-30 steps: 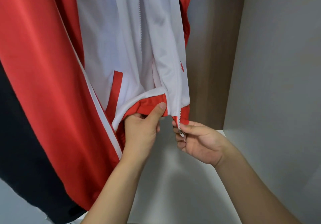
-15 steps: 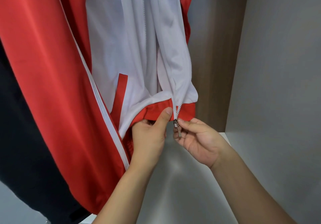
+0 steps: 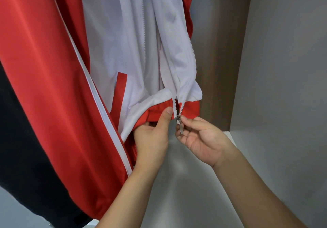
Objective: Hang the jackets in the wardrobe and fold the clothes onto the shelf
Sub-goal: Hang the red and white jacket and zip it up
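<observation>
A red and white jacket (image 3: 113, 47) hangs inside the wardrobe, its front open above the hem. My left hand (image 3: 152, 135) grips the red hem on the left side of the zip, thumb pressed on the front. My right hand (image 3: 200, 137) pinches the metal zipper slider (image 3: 178, 119) at the very bottom of the zip, where the two rows of white teeth meet. The pull tab (image 3: 181, 129) hangs down from it. The jacket's top and hanger are out of the frame.
A dark garment (image 3: 23, 150) hangs behind the jacket at the left. Below the hands lies the wardrobe's grey shelf floor (image 3: 177, 183). A grey side wall (image 3: 283, 68) stands close on the right, with a brown wood panel (image 3: 219, 59) behind.
The two zip halves have come together at the hem and the slider now sits on both. My right hand shifted left toward my left hand; the hem rose slightly.
</observation>
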